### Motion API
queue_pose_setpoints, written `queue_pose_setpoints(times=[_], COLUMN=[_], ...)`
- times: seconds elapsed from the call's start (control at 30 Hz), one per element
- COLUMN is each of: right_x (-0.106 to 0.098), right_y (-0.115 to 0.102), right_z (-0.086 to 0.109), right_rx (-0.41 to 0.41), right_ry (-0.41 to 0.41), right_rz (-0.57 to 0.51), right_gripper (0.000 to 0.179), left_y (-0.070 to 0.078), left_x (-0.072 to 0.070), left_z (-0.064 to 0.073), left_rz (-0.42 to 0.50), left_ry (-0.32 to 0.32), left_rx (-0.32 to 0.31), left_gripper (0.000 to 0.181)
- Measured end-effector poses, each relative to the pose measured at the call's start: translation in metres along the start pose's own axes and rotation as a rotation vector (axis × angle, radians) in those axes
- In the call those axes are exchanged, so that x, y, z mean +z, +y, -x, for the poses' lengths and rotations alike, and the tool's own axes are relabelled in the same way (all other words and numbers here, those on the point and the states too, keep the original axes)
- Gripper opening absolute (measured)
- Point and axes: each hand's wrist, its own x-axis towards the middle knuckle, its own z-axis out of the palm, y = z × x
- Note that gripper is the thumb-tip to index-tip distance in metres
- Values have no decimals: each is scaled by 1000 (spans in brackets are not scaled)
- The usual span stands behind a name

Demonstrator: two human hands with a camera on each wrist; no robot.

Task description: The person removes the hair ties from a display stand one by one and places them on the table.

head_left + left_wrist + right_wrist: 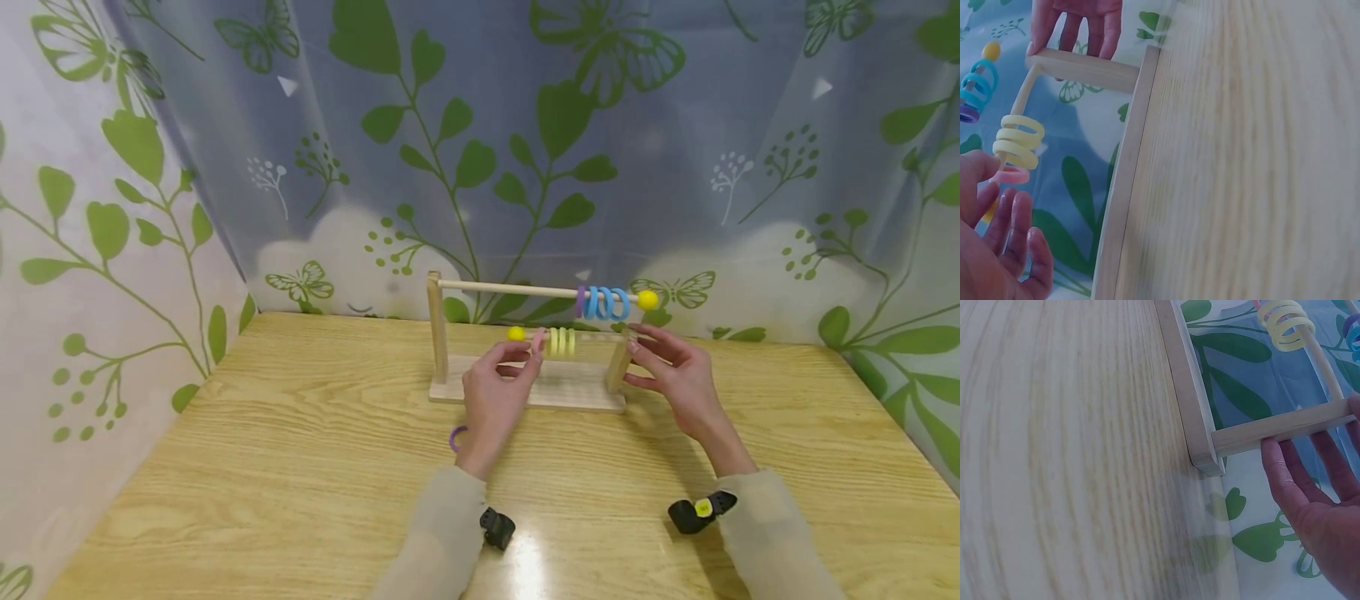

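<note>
My left hand (495,396) pinches a pink ring (538,340) between thumb and index finger, on the lower rod of a wooden stand (573,397). Its other fingers are loosely bent in the left wrist view. Pale yellow rings (562,342) sit beside the pink one, towards the right post. A yellow ball (516,333) tips this rod's left end. My right hand (681,379) holds the shorter right post (1285,427), fingers against its outer side and fingertips near its top. Above, the upper rod (510,288) carries a purple ring (581,302) and several blue rings (606,303).
Another yellow ball (647,300) caps the upper rod's right end, and a taller post (437,329) supports its left end. A loose purple ring (456,439) lies on the wooden table (300,467), partly hidden by the left wrist. Patterned cloth (480,167) hangs behind.
</note>
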Motion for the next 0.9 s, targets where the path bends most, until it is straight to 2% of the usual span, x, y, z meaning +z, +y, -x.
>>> queue_pose_setpoints(times=[0.4, 0.9], right_x=[0, 0], right_y=[1, -1], right_z=[1, 1], right_rx=[7, 5], right_ry=[6, -4], right_rz=[7, -10], right_gripper=[43, 40], left_y=[3, 4], left_x=[6, 12], left_z=[5, 6], left_rz=[8, -9], left_ry=[88, 119], left_rx=[-4, -26], left_gripper=[13, 12])
